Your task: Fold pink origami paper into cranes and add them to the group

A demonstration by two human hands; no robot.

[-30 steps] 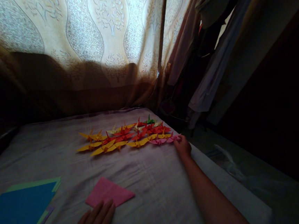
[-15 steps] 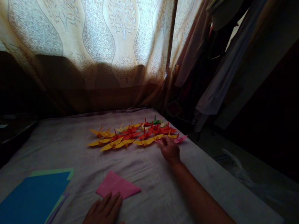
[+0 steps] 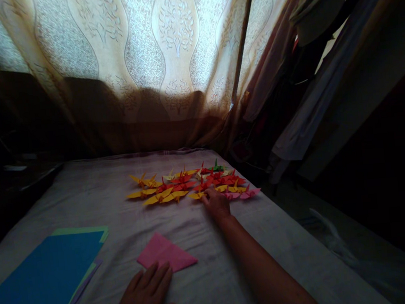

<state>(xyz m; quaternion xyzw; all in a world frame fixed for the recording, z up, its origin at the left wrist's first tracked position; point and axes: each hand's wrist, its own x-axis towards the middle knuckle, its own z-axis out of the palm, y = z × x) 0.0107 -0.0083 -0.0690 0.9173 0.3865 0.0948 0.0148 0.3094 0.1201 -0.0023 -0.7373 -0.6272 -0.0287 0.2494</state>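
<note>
My left hand (image 3: pixel 142 297) lies flat, its fingertips resting on the lower edge of a folded pink paper (image 3: pixel 167 253). Farther off, my right hand (image 3: pixel 217 204) reaches to the front row of folded paper cranes, thumb and fingers pinched at a yellow paper crane (image 3: pixel 197 195). Two pink paper cranes (image 3: pixel 250 193) sit just right of that hand, partly hidden by it on the near side. Behind them stand rows of red paper cranes (image 3: pixel 183 178), more yellow ones (image 3: pixel 141 193), a few pale ones and a green crane (image 3: pixel 217 166).
A stack of paper sheets, blue on top (image 3: pixel 53 274), with green and purple edges showing, lies at the left. Everything rests on a pale cloth (image 3: pixel 109 188). A patterned curtain (image 3: pixel 178 40) hangs behind, and clothes (image 3: pixel 293 130) hang at the right past the edge.
My right hand has moved left from the pink cranes to a yellow crane, uncovering a pink crane. My left hand stays on the pink paper. The view has shifted slightly.
</note>
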